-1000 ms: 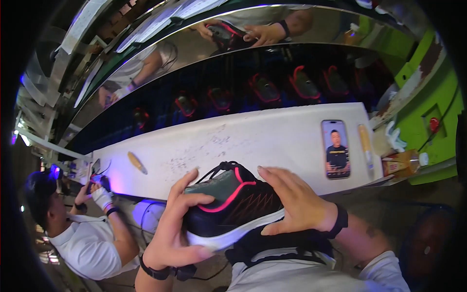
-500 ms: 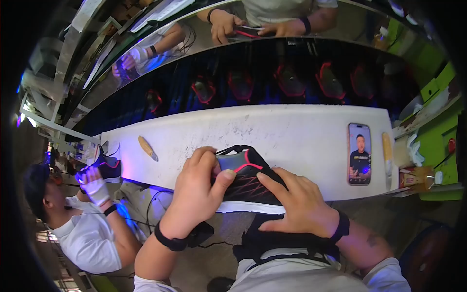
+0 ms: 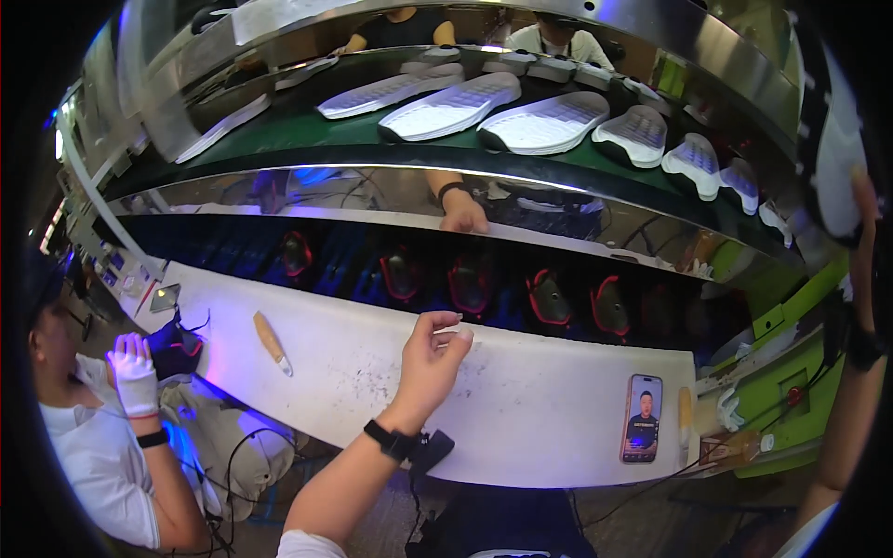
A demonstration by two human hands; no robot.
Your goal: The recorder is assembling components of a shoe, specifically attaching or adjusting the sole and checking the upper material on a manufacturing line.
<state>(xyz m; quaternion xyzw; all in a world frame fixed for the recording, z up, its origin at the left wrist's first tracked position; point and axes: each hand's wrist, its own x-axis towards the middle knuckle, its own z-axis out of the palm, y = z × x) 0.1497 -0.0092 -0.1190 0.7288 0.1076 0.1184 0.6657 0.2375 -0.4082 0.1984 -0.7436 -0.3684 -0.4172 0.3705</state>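
My right hand [image 3: 867, 209] is raised at the far right edge, its fingers partly cut off by the dark rim. It grips a black shoe with a white sole [image 3: 831, 181], held upright with the sole in view. Over the middle of the white table [image 3: 549, 400], my left hand [image 3: 433, 358] hovers with loosely curled fingers. Its thumb and fingertips are a little apart and I see nothing between them. Beyond that hand runs a dark channel holding several dark shoe uppers with red edging [image 3: 470, 282].
White shoe soles [image 3: 451, 107] line the green upper belt [image 3: 307, 130]. A wooden-handled knife [image 3: 270, 339] and a phone [image 3: 642, 418] lie on the table. At left sits a co-worker with a gloved hand [image 3: 135, 377] by a dark shoe [image 3: 175, 353]. Other people are across the line.
Both hands were on the shoe low over the table's near edge. My right hand has carried it up to the far right; my left hand has let go. The view has tilted up.
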